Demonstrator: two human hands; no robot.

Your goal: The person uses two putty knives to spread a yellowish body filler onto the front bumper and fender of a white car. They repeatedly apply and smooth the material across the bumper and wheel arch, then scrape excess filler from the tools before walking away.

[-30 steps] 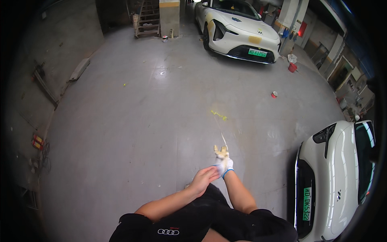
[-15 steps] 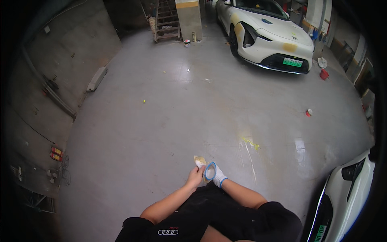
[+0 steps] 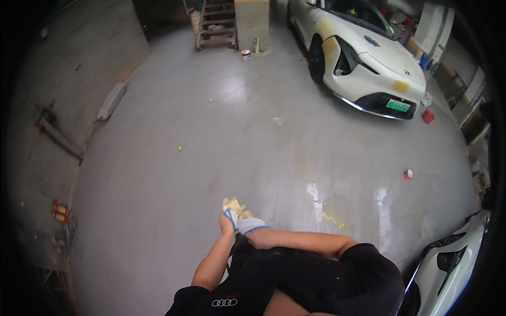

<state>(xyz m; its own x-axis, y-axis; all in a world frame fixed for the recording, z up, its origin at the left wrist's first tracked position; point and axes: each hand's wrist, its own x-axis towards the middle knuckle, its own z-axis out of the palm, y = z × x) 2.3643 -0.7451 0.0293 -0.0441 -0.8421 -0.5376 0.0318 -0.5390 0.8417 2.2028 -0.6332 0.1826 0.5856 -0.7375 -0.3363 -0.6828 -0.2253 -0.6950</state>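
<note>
A grey floor (image 3: 211,158) carries a white car (image 3: 363,58) at its far right edge and a second white car (image 3: 453,263) at its near right corner. A small can (image 3: 245,52) stands by the far pillar (image 3: 252,21); its contents cannot be made out. Near the person, the gloved right hand (image 3: 250,225) and bare left hand (image 3: 227,222) meet, both closed on a crumpled yellowish wad (image 3: 234,205).

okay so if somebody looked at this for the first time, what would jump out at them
Probably the white car with tan patches on its body, parked at the top right on the grey concrete floor. Next, at bottom centre, the two hands meet: the right hand wears a white glove, the left hand is bare, with a crumpled yellowish wad between them.
</note>
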